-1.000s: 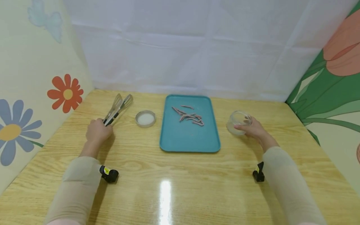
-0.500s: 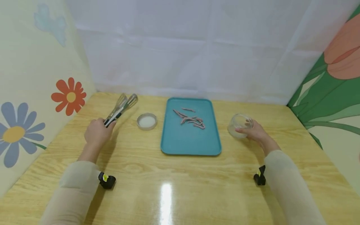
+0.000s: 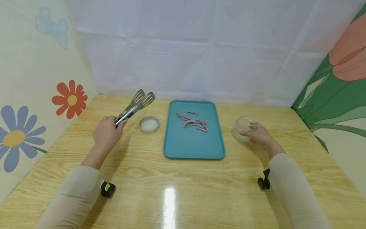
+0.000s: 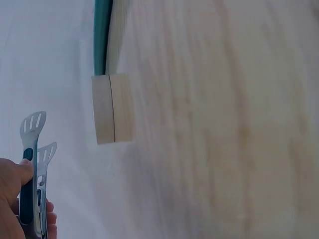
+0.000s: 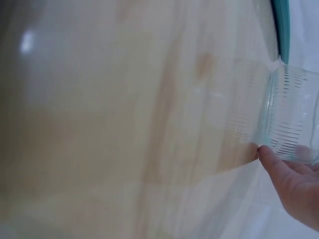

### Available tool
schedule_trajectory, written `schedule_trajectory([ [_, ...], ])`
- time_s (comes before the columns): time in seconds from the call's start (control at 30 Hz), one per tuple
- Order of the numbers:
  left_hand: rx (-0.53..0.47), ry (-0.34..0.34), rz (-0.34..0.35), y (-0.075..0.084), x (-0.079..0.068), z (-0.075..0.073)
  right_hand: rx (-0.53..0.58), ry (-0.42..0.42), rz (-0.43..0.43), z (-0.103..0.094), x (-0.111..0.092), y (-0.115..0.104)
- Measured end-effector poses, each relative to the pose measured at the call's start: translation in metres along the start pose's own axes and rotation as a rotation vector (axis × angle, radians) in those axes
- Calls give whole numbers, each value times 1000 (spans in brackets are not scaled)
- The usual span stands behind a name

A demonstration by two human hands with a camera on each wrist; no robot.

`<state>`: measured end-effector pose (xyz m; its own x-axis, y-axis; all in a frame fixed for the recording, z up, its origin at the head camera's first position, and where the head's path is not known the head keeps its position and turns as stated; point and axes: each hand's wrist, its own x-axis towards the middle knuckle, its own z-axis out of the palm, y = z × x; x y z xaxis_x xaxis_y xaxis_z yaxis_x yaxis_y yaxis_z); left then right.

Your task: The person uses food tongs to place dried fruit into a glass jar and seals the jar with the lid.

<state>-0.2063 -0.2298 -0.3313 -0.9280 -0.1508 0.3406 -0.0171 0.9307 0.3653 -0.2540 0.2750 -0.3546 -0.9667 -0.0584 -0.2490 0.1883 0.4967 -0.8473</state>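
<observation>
Left hand [image 3: 107, 132] has its fingers curled round the tongs [image 3: 133, 110], whose heads stand apart; these now tilt further toward the tray's far left corner (tray [image 3: 194, 149] itself undisturbed), bringing them nearer the strips [image 3: 195, 121] by its far edge; right hand [image 3: 260, 134] holds, unmoved, the glass jar [image 3: 238, 128] off the tray's right edge

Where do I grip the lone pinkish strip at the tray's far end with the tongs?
Try its middle, from above: the lone strip lies roughly crosswise on the tray, thin and apart from the tangled strips, so the tongs could likely pinch it without catching the others.
</observation>
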Motion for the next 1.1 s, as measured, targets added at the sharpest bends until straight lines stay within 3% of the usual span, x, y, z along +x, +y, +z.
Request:
schedule_trajectory([
  [0.67, -3, 35, 185, 28, -7, 15, 31, -4, -19, 0, 0, 2],
  [1.1, 19, -100, 292, 50, -9, 21, 28, -8, -37, 0, -1, 1],
])
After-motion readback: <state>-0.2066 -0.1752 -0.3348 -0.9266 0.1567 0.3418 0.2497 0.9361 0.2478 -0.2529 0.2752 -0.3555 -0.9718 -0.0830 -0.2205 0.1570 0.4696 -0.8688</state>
